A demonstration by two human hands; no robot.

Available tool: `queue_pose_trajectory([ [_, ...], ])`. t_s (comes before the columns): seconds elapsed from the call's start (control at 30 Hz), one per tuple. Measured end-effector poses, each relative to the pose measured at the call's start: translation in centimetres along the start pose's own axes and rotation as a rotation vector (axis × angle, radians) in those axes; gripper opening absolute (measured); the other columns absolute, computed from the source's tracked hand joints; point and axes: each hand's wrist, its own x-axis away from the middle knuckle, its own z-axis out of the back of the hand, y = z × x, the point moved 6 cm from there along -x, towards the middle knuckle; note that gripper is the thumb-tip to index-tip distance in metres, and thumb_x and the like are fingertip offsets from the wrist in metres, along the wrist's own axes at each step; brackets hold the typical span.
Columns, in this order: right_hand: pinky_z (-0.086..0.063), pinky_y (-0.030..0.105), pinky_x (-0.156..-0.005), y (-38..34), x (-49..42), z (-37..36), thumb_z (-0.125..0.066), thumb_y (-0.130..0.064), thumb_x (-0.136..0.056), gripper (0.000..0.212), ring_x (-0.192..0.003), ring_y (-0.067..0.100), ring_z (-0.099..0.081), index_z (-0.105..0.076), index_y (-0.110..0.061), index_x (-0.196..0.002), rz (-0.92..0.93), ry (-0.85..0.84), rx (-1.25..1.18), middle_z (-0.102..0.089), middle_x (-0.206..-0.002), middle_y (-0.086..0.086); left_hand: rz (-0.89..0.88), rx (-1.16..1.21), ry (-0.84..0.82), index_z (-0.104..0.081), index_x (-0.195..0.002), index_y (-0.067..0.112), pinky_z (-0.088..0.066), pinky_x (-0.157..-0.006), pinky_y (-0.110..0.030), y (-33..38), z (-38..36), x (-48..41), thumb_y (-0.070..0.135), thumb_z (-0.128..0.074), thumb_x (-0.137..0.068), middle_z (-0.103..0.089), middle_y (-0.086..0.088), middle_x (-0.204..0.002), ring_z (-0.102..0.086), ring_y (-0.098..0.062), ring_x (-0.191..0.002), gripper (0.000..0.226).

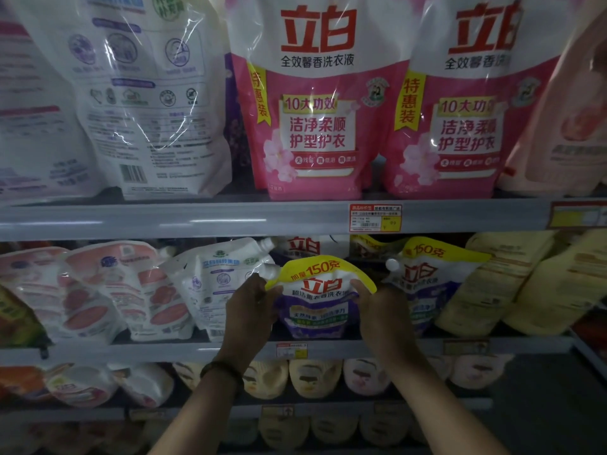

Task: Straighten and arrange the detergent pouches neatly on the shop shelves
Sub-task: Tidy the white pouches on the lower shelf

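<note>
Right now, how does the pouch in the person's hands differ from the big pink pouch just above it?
The purple pouch has a yellow band on top; the pink pouch is pink below white. The purple pouch looks smaller than the pink pouch. The left hand and right hand grip the purple pouch; the pink pouch stands untouched above it. Both bear the same red logo.
</note>
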Motion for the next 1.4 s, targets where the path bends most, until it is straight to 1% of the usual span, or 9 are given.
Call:
queue_pose_trajectory([
  [0.1, -0.012, 0.017, -0.045, 0.6, 0.1, -0.7, -0.037, -0.035, -0.11, 0.05, -0.062, 0.02, -0.061, -0.076, -0.003, -0.114, -0.007, 0.024, 0.122, -0.072, -0.08, 0.012, -0.018, -0.079, -0.007, -0.058, -0.089, 0.023, -0.066, -0.073, -0.053, 0.1, -0.2, -0.2, 0.027, -0.067, -0.103, -0.076, -0.006, -0.093, -0.078, -0.02, -0.089, 0.017],
  [0.27, -0.034, 0.024, -0.068, 0.8, -1.0, -0.8, -0.024, -0.03, -0.115, 0.048, -0.099, 0.019, -0.066, -0.057, -0.019, -0.148, -0.034, -0.197, 0.28, -0.072, -0.111, 0.006, -0.065, -0.148, -0.005, -0.055, -0.089, 0.028, -0.066, -0.07, -0.049, 0.9, -0.4, -0.8, 0.03, -0.064, -0.104, -0.074, -0.003, -0.094, -0.076, -0.019, -0.09, 0.018],
  [0.4, -0.035, 0.021, -0.057, 0.6, -1.1, -0.8, -0.034, -0.03, -0.114, 0.042, -0.089, 0.019, -0.07, -0.069, -0.015, -0.129, -0.101, -0.169, 0.128, -0.072, -0.097, 0.007, -0.065, -0.18, 0.016, -0.056, -0.093, 0.027, -0.066, -0.068, -0.044, 1.2, -0.6, -0.6, 0.031, -0.062, -0.106, -0.073, 0.0, -0.094, -0.075, -0.017, -0.087, 0.014],
  [0.5, -0.046, 0.028, -0.053, 1.7, -0.8, -0.6, -0.049, -0.033, -0.109, 0.035, -0.075, 0.032, -0.073, -0.066, -0.005, -0.098, -0.162, 0.08, -0.217, -0.068, -0.078, 0.012, -0.132, -0.274, 0.041, -0.06, -0.098, 0.025, -0.057, -0.062, -0.023, 1.8, -0.5, -0.4, 0.04, -0.057, -0.107, -0.072, 0.005, -0.09, -0.072, -0.011, -0.081, 0.018],
  [0.7, -0.043, 0.005, -0.062, 0.3, 1.2, 1.4, -0.05, -0.033, -0.107, 0.049, -0.074, 0.005, -0.061, -0.047, -0.012, -0.15, -0.092, 0.178, -0.455, -0.069, -0.092, 0.0, -0.201, -0.326, 0.176, -0.059, -0.086, 0.021, -0.041, -0.058, 0.001, 3.5, -0.2, 1.4, 0.024, -0.063, -0.106, -0.059, 0.016, -0.076, -0.053, 0.011, -0.065, 0.021],
  [0.8, -0.059, 0.016, -0.073, 0.4, 2.7, 0.8, -0.057, -0.028, -0.107, 0.06, -0.094, 0.004, -0.071, -0.033, -0.021, -0.162, -0.135, 0.163, -0.506, -0.073, -0.114, 0.0, -0.208, -0.272, 0.2, -0.064, -0.097, 0.017, -0.042, -0.059, 0.002, 3.4, -0.1, 2.1, 0.018, -0.066, -0.104, -0.062, 0.013, -0.081, -0.054, 0.01, -0.067, 0.007],
  [0.97, -0.046, -0.001, -0.09, 0.1, 4.9, -0.4, -0.069, -0.011, -0.1, 0.075, -0.121, -0.008, -0.061, -0.031, -0.019, -0.164, -0.161, 0.151, -0.601, -0.051, -0.154, -0.001, -0.186, -0.204, 0.239, -0.058, -0.106, 0.025, -0.047, -0.06, -0.004, 2.5, 0.3, 2.3, 0.011, -0.072, -0.097, -0.067, 0.014, -0.095, -0.065, -0.006, -0.081, 0.021],
  [1.23, -0.052, 0.007, -0.076, -0.7, 4.8, -2.6, -0.07, -0.012, -0.099, 0.043, -0.099, -0.008, -0.064, -0.057, -0.02, -0.139, -0.255, 0.015, -0.557, -0.065, -0.122, -0.004, -0.128, -0.125, 0.117, -0.06, -0.098, 0.032, -0.055, -0.055, -0.016, 0.9, 0.6, 2.1, 0.018, -0.062, -0.105, -0.073, 0.007, -0.096, -0.075, -0.01, -0.084, 0.015],
  [1.4, -0.051, 0.005, -0.077, -3.2, 5.0, -3.7, -0.069, -0.013, -0.1, 0.027, -0.098, -0.011, -0.063, -0.062, -0.022, -0.125, -0.272, -0.076, -0.589, -0.067, -0.118, -0.008, -0.092, -0.159, 0.126, -0.067, -0.105, 0.029, -0.06, -0.071, -0.029, -1.6, 2.6, 1.9, 0.024, -0.069, -0.099, -0.074, 0.01, -0.103, -0.074, -0.011, -0.091, 0.008],
])
